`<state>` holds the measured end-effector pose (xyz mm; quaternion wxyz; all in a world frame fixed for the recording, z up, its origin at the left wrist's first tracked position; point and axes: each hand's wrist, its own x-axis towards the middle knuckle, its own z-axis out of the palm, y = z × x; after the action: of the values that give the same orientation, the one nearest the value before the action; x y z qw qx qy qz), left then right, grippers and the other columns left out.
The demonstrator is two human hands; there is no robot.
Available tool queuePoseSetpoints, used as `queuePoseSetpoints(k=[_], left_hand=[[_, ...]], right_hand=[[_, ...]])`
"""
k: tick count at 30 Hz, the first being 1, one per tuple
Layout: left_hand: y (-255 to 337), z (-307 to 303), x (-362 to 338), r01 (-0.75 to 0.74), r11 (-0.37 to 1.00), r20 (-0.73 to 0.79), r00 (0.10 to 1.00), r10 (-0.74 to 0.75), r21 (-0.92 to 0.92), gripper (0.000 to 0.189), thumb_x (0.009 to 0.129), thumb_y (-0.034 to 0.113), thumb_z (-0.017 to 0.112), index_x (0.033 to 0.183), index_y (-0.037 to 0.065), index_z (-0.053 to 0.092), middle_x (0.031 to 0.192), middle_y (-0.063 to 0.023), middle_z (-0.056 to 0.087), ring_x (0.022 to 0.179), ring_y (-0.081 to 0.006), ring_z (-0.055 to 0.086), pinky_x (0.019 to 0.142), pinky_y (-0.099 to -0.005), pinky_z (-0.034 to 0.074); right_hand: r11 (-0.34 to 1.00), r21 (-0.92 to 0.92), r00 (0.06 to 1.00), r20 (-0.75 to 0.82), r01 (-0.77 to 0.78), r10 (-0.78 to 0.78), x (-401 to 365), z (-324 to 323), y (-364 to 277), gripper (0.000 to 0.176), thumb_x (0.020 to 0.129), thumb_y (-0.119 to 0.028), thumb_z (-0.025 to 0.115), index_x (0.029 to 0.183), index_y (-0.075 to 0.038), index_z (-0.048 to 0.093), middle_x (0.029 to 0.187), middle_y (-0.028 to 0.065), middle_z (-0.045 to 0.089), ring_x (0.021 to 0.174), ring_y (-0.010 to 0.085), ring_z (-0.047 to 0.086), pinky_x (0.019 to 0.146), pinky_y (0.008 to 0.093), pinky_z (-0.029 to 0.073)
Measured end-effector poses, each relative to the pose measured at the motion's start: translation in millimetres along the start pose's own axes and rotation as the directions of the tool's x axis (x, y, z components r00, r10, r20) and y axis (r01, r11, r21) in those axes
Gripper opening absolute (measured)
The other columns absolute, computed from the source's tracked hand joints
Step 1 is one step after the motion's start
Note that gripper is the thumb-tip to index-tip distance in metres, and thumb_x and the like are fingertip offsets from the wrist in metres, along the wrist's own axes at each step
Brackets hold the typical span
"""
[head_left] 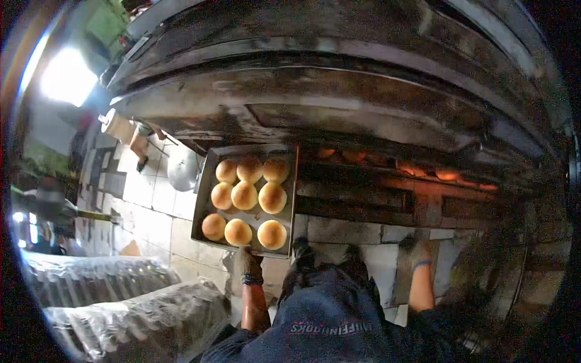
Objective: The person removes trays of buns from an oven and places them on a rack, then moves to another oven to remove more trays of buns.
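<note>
A rectangular metal baking tray [201, 212] extends from beneath the oven's front edge at centre-left. Several round golden-brown buns [244, 195] sit on it in rough rows, some touching. My left hand [247, 264], which looks gloved, is closed on the tray's near edge; the fingertips are partly hidden. Off to the right, my right hand [417, 249] hangs low in front of the oven, apart from the tray. Motion and poor light smear its fingers, so whether it is open or closed does not show.
The dark oven [339, 100] spans the upper view, with a glowing slot holding more buns [446, 175]. Plastic-covered racks [139, 314] stand at lower left. Another person's leg [139, 147] and a round metal pan [183, 169] are beyond the tray, over a tiled floor [158, 233].
</note>
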<state>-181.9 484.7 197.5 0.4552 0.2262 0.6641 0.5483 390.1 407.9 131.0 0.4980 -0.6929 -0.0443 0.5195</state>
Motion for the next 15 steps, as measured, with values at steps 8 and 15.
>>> queuePoseSetpoints(k=[8,15], left_hand=[[-25,-1,42,0.289,0.941,0.051,0.957,-0.285,-0.175,0.028,0.087,0.029,0.044,0.099,0.007,0.057,0.093,-0.0048,0.058,0.085,-0.0184,0.057,0.071,-0.0334,0.048],[-58,36,132,-0.082,0.985,0.152,0.987,0.058,0.153,0.032,0.088,0.031,0.048,0.091,0.002,0.06,0.079,-0.0046,0.057,0.072,-0.0184,0.054,0.063,-0.0309,0.045]], right_hand=[[0.838,0.357,0.854,-0.167,-0.413,0.492,-160,-88,184,0.046,0.083,-0.031,0.057,0.122,-0.008,0.05,0.117,0.0152,0.052,0.102,0.0302,0.055,0.083,0.0492,0.046],[0.802,0.413,0.821,-0.186,-0.432,0.539,-235,-134,242,0.038,0.081,-0.032,0.059,0.112,-0.01,0.054,0.099,0.0142,0.055,0.088,0.0311,0.057,0.076,0.0506,0.047]])
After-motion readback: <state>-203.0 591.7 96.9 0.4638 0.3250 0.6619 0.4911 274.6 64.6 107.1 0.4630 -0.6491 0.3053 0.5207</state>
